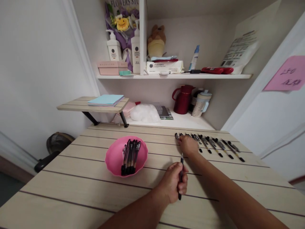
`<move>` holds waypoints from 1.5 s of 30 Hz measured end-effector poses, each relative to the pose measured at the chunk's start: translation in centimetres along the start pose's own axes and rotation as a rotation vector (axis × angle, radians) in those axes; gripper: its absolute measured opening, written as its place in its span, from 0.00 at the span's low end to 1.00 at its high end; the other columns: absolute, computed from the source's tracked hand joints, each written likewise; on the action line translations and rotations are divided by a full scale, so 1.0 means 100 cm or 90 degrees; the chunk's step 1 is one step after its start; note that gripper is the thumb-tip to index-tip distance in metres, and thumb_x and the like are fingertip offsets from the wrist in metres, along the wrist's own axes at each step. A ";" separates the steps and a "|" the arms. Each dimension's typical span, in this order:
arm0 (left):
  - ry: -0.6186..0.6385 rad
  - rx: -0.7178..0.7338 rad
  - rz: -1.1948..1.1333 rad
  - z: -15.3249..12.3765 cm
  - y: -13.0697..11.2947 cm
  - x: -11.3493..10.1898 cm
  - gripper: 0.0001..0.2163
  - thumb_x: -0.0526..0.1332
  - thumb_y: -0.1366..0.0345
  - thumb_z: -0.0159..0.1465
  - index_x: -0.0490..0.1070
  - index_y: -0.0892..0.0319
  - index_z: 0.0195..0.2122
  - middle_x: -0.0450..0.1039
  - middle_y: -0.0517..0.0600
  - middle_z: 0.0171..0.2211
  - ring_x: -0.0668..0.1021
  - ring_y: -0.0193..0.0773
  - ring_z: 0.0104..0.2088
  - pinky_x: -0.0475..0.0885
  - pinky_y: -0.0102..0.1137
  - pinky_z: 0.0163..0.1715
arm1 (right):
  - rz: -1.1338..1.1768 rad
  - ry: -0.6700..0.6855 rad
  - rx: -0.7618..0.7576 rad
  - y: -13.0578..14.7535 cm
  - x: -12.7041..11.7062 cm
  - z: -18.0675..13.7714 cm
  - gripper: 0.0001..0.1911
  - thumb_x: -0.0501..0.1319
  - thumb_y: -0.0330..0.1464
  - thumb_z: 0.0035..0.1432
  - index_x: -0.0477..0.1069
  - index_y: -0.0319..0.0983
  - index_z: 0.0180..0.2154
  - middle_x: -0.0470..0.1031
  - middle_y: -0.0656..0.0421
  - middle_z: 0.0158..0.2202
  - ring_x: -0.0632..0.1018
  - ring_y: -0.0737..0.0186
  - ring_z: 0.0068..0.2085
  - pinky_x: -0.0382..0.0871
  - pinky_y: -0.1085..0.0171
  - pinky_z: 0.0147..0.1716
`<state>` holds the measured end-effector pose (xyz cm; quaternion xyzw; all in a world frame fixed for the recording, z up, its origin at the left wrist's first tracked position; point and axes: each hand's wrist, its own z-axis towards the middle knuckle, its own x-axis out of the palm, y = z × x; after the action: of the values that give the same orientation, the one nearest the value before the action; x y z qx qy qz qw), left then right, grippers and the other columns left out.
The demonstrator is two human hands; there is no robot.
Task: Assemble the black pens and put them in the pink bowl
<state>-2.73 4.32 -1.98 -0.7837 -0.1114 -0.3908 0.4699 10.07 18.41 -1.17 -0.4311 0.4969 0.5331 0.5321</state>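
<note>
My left hand [172, 183] is closed around a black pen [181, 163], held upright over the table with its bare tip pointing up. Farther back, my right hand [189, 145] reaches down to the left end of a row of pen parts [215, 147]. Its fingers are pinched together at the tabletop beside a small dark piece [176, 136]; whatever they grip is hidden. The row holds several clear barrels and dark-ended pieces lying slanted. To the left, a pink scalloped bowl [110, 160] contains a bundle of several black pens [130, 157].
The slatted wooden table [78, 181] carries a small raised stand [71, 104] with coloured paper [106, 100] at the back left. Behind are a red jug [183, 101], a pale cup [200, 105] and a white plastic bag [145, 113]. A loaded shelf [202, 76] hangs above.
</note>
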 end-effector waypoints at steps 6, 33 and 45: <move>-0.001 0.004 -0.005 0.000 0.000 -0.001 0.15 0.58 0.51 0.55 0.62 0.59 0.32 0.59 0.40 0.16 0.54 0.22 0.10 0.43 0.23 0.12 | 0.004 -0.008 -0.004 0.000 -0.003 -0.001 0.12 0.53 0.36 0.57 0.71 0.38 0.38 0.74 0.49 0.39 0.76 0.56 0.38 0.63 0.64 0.33; -0.155 0.281 -0.143 0.014 -0.003 -0.005 0.17 0.66 0.54 0.49 0.70 0.61 0.34 0.73 0.53 0.37 0.73 0.40 0.43 0.65 0.34 0.45 | 0.658 0.096 -0.129 0.018 -0.009 -0.141 0.07 0.57 0.31 0.46 0.61 0.40 0.20 0.66 0.64 0.19 0.65 0.68 0.22 0.57 0.68 0.23; -0.170 0.240 -0.159 0.015 0.000 -0.011 0.17 0.60 0.55 0.55 0.71 0.60 0.42 0.66 0.58 0.51 0.68 0.43 0.52 0.62 0.35 0.50 | 0.104 0.043 -0.012 0.020 -0.020 -0.042 0.11 0.54 0.29 0.52 0.73 0.34 0.34 0.77 0.47 0.34 0.76 0.57 0.38 0.62 0.66 0.34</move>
<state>-2.70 5.80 -3.14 -0.7072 -0.3392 -0.3111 0.5367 7.89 14.12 0.38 -0.4120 0.5427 0.5646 0.4658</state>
